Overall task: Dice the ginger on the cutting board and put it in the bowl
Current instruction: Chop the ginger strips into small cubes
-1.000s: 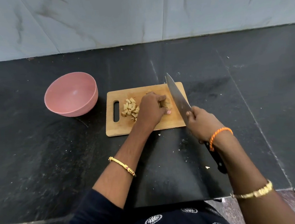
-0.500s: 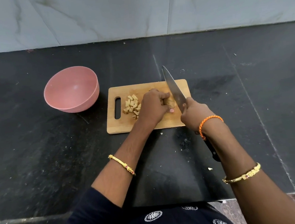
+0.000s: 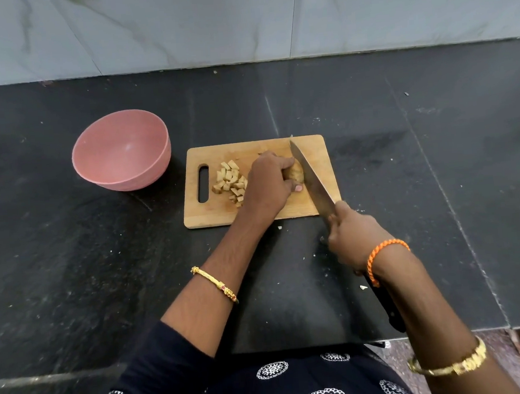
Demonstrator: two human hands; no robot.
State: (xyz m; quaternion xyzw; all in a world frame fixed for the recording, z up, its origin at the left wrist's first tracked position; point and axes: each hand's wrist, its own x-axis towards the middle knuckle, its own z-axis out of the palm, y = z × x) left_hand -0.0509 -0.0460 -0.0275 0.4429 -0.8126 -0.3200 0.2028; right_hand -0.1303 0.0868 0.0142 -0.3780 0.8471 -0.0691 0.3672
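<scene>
My left hand [image 3: 268, 182] is curled over the uncut piece of ginger [image 3: 295, 173], fingers wrapped round it and pinning it to the cutting board [image 3: 320, 148]. My right hand [image 3: 350, 239] is closed round the knife [image 3: 312, 182] up near the blade, with the dark handle running back under my wrist. The blade lies slanted across the right side of the board, its flat just beside the exposed end of the ginger; whether the edge is already biting in I cannot tell from here.

A heap of diced pieces [image 3: 231, 182] sits on the board to the left of my holding hand, next to the handle slot. The pink bowl [image 3: 121, 150] stands on the black counter [image 3: 70, 258] well to the left of the board, with nothing in it that I can see.

The worry, as I judge it, is my thumb tip, which pokes out low beside the blade. The remaining piece is short and rounded, so it could roll under pressure and carry the edge toward that thumb. A hard chop might also scatter dice off the board; a few bits already lie on the counter.
</scene>
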